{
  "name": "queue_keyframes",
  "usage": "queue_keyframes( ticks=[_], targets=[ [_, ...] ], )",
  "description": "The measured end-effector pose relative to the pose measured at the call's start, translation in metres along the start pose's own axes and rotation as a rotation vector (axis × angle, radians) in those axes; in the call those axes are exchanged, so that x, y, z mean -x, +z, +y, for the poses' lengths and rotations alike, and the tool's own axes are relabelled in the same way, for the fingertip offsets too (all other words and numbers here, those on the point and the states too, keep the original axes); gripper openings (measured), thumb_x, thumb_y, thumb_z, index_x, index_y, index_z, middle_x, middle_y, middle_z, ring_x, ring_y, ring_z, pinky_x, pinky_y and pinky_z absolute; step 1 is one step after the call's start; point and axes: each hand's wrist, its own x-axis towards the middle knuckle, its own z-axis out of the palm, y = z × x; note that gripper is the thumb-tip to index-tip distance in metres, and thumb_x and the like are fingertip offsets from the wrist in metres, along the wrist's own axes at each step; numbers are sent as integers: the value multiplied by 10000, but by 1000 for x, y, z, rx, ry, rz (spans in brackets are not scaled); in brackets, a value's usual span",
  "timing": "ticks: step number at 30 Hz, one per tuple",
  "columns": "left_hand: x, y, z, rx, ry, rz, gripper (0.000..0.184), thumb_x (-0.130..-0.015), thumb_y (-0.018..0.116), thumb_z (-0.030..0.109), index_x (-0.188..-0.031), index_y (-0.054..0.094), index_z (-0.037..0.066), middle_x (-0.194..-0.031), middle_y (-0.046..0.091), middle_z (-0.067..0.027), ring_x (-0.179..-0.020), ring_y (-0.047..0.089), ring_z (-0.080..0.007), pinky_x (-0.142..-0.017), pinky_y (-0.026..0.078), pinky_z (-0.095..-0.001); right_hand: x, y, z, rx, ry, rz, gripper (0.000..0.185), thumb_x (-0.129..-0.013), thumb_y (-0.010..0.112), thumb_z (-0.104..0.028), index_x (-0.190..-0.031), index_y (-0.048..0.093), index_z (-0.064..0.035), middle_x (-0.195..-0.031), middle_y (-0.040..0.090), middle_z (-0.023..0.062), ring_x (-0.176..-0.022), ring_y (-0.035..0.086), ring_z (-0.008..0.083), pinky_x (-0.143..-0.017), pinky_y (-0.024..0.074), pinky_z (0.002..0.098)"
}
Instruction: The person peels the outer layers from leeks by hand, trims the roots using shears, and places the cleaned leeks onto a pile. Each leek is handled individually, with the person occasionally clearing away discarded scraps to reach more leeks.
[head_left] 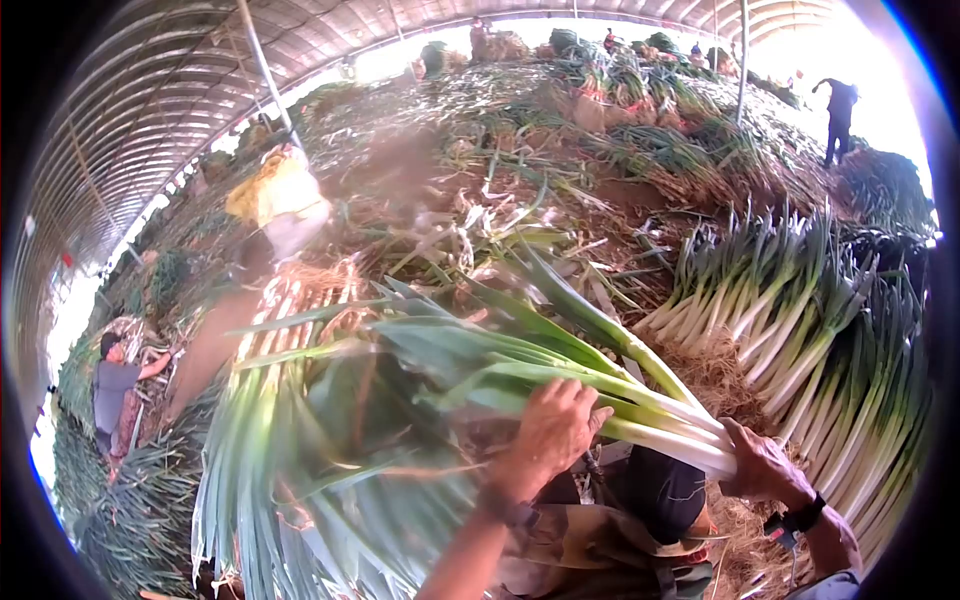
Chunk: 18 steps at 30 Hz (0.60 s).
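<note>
Across my lap lies a small bunch of leeks (640, 405), its white ends to the right and its broad green leaves fanning out to the left. My right hand (765, 465), with a dark band on the wrist, is closed round the white root ends. Partway along the bunch, my left hand (555, 435) is curled over the green stalks, its thumb toward the white part; the undersides of its fingers are hidden. The leaf tips overlap a larger pile of leeks (270, 400) on the left, partly blurred.
At the right, rows of leeks (810, 330) lie with roots toward me. Loose leaves and trimmings (480, 225) litter the ground. A yellow and white bundle (280, 200) stands behind the left pile. One person (120, 390) crouches at far left; another (838, 115) stands far right.
</note>
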Motion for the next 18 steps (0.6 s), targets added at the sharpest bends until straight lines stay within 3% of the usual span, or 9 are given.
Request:
queue_keyframes(
  ticks=[4, 7, 10, 13, 16, 18],
  targets=[
    [4, -6, -11, 45, 23, -112, 224, -893, 691, 332, -916, 683, 110, -892, 652, -79, -875, 668, -285, -700, 547, -396, 2, 1, -2, 16, -13, 29, 935, -666, 822, -238, -1455, 369, -23, -1142, 655, 259, -1068, 642, 427, -920, 526, 477],
    [4, -9, -15, 65, -44, -271, 280, -945, 639, 360, -895, 723, 97, -868, 695, -109, -835, 709, -325, -767, 570, -465, 2, 3, -4, 17, -2, 24, 938, -670, 822, -221, -1462, 361, -21, -1156, 644, 262, -1069, 637, 428, -931, 524, 478],
    [0, 2, -23, 54, -108, -525, 342, -956, 605, 398, -853, 742, 102, -830, 724, -128, -797, 718, -344, -756, 572, -470, 2, 1, -8, 41, 11, 23, 953, -658, 825, -224, -1466, 360, -24, -1182, 630, 267, -1074, 634, 425, -925, 525, 484],
    [-3, -3, -22, 84, -170, -584, 386, -962, 575, 441, -879, 758, 111, -865, 735, -162, -851, 724, -342, -780, 568, -462, 3, 2, -14, 56, 62, 13, 962, -648, 824, -222, -1469, 361, -31, -1204, 616, 268, -1074, 631, 428, -923, 524, 491],
    [2, 4, -24, 70, -136, -519, 389, -970, 588, 398, -763, 710, 92, -729, 695, -124, -701, 689, -309, -703, 553, -451, 5, 4, -16, 54, 91, 27, 959, -644, 821, -219, -1469, 366, -37, -1206, 611, 262, -1065, 628, 429, -925, 520, 495],
    [22, 33, -33, 97, -7, -212, 394, -978, 593, 350, -672, 629, 104, -623, 594, -103, -565, 586, -271, -629, 521, -405, 6, 7, -16, 37, 81, 62, 949, -646, 819, -215, -1465, 373, -39, -1199, 611, 258, -1054, 626, 429, -923, 516, 497]
  ],
)
